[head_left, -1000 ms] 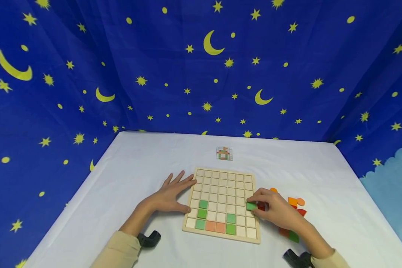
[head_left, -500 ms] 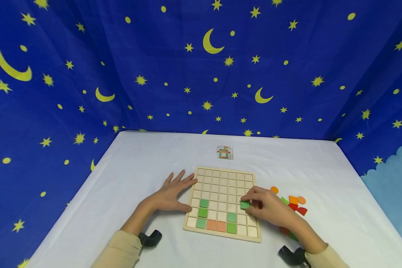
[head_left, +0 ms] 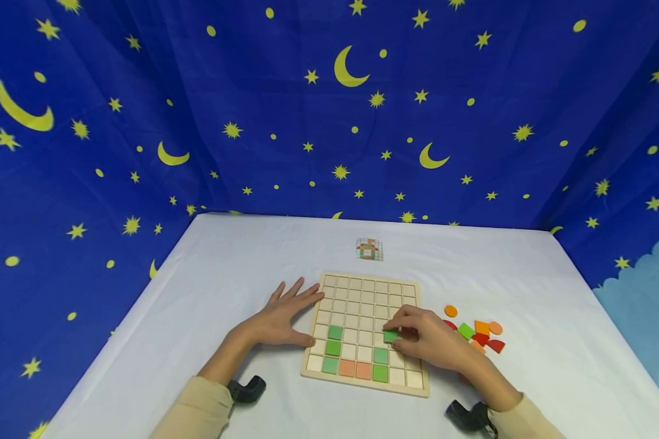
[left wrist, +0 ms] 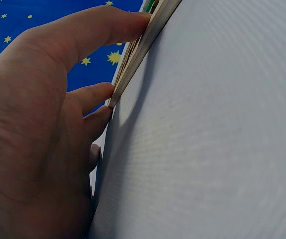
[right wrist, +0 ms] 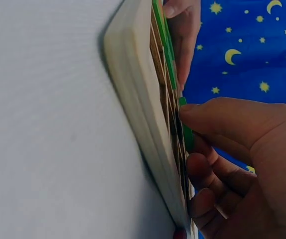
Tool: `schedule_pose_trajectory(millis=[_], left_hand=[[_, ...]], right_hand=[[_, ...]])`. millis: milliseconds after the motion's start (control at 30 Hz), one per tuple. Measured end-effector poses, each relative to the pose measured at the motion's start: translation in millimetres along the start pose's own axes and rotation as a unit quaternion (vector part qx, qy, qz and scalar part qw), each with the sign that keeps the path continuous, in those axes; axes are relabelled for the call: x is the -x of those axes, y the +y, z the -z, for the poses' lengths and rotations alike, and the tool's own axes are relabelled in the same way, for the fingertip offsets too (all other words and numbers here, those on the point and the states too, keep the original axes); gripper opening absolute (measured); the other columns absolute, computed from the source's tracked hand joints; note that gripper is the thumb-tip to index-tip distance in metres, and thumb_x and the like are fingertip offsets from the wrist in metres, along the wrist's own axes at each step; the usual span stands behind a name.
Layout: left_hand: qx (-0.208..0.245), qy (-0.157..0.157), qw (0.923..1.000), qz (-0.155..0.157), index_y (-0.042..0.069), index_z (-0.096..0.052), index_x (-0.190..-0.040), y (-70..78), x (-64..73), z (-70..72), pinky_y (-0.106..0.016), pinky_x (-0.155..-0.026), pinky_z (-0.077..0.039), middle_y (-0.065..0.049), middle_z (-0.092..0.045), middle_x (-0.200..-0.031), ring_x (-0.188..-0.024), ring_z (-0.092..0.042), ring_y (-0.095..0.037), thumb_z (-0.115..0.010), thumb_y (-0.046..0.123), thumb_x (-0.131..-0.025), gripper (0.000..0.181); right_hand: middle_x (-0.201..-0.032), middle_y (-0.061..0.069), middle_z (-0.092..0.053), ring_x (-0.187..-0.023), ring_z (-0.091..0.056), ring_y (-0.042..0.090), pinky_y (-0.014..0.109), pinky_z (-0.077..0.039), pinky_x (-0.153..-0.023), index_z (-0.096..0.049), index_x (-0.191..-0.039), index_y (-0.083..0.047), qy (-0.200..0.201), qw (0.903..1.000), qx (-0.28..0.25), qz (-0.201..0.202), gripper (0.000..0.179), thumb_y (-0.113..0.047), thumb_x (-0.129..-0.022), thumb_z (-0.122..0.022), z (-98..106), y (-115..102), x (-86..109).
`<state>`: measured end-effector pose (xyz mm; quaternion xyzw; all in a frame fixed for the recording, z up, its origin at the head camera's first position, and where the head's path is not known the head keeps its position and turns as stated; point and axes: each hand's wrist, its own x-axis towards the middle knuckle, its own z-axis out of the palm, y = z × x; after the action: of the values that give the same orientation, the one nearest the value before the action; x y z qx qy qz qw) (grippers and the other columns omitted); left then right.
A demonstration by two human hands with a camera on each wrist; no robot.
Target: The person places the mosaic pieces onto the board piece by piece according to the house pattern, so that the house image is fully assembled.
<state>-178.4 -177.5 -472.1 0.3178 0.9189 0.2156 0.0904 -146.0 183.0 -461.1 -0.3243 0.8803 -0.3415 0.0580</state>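
A wooden grid board [head_left: 357, 305] lies on the white cloth, its lower cells holding several green square tiles [head_left: 333, 348] and two salmon-pink ones [head_left: 347, 369]. Between thumb and fingers my right hand [head_left: 431, 338] pinches another green square tile [head_left: 391, 336], over the board's right part, just above the green tile column there. In the right wrist view that pinched tile [right wrist: 187, 130] stands close to the board's surface; whether it touches cannot be told. My left hand [head_left: 277, 320] is spread, its thumb and fingertips touching the board's left edge.
Loose orange, red and green pieces [head_left: 482, 328] lie right of the board, partly behind the right hand. A small pattern card [head_left: 370, 249] lies beyond the board. Black wrist mounts [head_left: 247, 390] sit at both wrists. A blue star-patterned cloth [head_left: 285, 110] rises behind the table.
My right hand has carried the green tile leftward from the board's right edge to above the green column, uncovering more loose pieces. The left hand stays at the board's edge.
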Motion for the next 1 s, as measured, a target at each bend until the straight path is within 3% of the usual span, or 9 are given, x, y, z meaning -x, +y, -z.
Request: schedule_pose_trajectory(millis=[1000], left_hand=[[-0.002, 0.000, 1.0000, -0.003, 0.024, -0.029, -0.153, -0.4, 0.8, 1.2, -0.052, -0.113, 0.006, 0.004, -0.017, -0.159, -0.145, 0.000, -0.027, -0.066, 0.069, -0.073, 0.098]], right_hand=[[-0.102, -0.007, -0.060, -0.077, -0.055, 0.013, 0.024, -0.048, -0.063, -0.073, -0.113, -0.017, -0.036, 0.9982, -0.026, 0.040, 0.028, -0.018, -0.086, -0.073, -6.3, -7.4, -10.6]])
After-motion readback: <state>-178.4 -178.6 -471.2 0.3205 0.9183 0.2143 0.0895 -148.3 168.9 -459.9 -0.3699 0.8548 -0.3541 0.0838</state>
